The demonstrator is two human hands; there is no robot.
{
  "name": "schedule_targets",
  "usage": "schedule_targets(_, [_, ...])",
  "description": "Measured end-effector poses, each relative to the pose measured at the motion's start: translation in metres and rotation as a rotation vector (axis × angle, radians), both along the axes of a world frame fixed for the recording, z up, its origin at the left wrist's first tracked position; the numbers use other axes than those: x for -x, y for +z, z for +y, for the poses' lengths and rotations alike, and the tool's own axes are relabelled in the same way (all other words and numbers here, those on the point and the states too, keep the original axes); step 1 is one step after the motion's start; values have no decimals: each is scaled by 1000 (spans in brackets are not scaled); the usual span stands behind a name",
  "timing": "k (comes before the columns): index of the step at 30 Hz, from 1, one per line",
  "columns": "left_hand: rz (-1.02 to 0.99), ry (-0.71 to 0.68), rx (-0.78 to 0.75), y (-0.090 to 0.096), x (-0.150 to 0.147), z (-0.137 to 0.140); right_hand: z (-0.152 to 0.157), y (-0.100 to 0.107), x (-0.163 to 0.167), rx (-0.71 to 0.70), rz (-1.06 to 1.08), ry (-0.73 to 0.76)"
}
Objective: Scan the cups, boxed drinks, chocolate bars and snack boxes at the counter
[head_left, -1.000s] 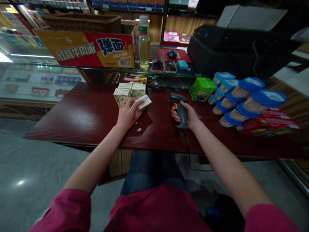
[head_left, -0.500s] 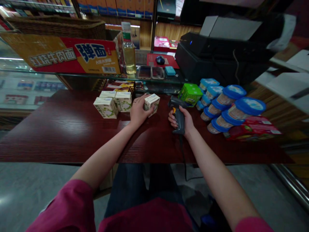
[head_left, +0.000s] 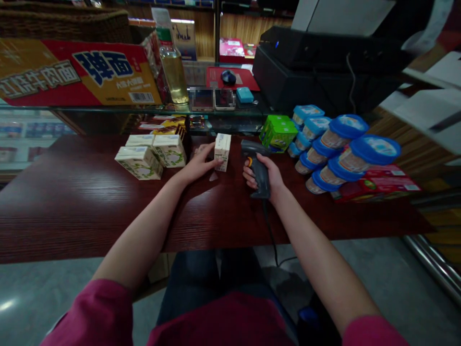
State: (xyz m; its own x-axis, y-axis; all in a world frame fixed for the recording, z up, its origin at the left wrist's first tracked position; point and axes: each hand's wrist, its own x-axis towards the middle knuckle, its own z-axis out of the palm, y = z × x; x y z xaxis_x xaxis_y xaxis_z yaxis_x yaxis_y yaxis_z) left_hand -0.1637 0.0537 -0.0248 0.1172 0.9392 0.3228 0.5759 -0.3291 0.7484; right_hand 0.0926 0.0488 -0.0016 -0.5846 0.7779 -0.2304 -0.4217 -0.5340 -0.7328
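Note:
My left hand (head_left: pixel 202 161) rests low over the counter, thumb and fingers closed about the left side of a small white-and-green drink carton (head_left: pixel 223 150) that stands upright. Its thumb lies across the carton's lower front; some fingertips are hidden behind. My right hand (head_left: pixel 266 175) is wrapped round the grip of a dark grey barcode scanner (head_left: pixel 260 180), a finger at its yellow trigger. The scanner's head is just right of the carton, apart from it. Further left, several similar cartons (head_left: pixel 144 163) stand together on the dark red wooden counter (head_left: pixel 90 206).
A green box (head_left: pixel 277 132), stacked blue-lidded tubs (head_left: pixel 338 158) and a red box (head_left: pixel 382 186) stand at the right. Behind is a glass shelf with a noodle carton (head_left: pixel 86 77), a bottle (head_left: pixel 173 72) and two phones (head_left: pixel 202 99). The scanner's cable (head_left: pixel 269 226) hangs over the front edge.
The small carton has been turned so a narrow side faces me, and my left hand has shifted to its left side. The view has tilted slightly; my right hand still holds the scanner.

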Motion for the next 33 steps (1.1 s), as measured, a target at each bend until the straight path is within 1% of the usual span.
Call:
schedule_targets(2, [-97,51,-6,-4,-8,8,-2,-1,-2,0,-21,-18])
schedule_targets(4, [-293,102,27,-9,-15,14,-5,-2,-2,-3,-77,-17])
schedule_targets(6, [-491,216,79,-11,-18,18,-9,-4,-1,-25,-162,2])
schedule_targets(8, [-606,356,106,-12,-19,20,-13,-5,3,-67,-247,21])
schedule_targets(10, [-635,428,100,-12,-19,20,-17,-6,7,-111,-295,22])
schedule_targets(14, [-612,399,82,-10,-20,18,-22,-8,14,-161,-302,7])
schedule_targets(22, [-666,396,73,-13,-21,20,-26,-6,14,-125,-319,2])
schedule_targets(24, [-681,356,72,-14,-19,19,-26,-6,13,-121,-310,-5])
schedule_targets(25, [-689,303,70,-14,-17,18,-25,-6,12,-115,-301,-8])
schedule_targets(28, [-677,51,77,-11,-9,10,-22,-4,8,-92,-260,-38])
schedule_targets(30, [-625,-73,110,-9,-3,5,-20,-2,4,-75,-219,-83])
schedule_targets(31, [-598,-102,122,-8,-1,3,-18,-1,2,-69,-198,-111])
schedule_targets(33, [-568,-114,119,-8,1,1,-16,0,-3,-60,-167,-162])
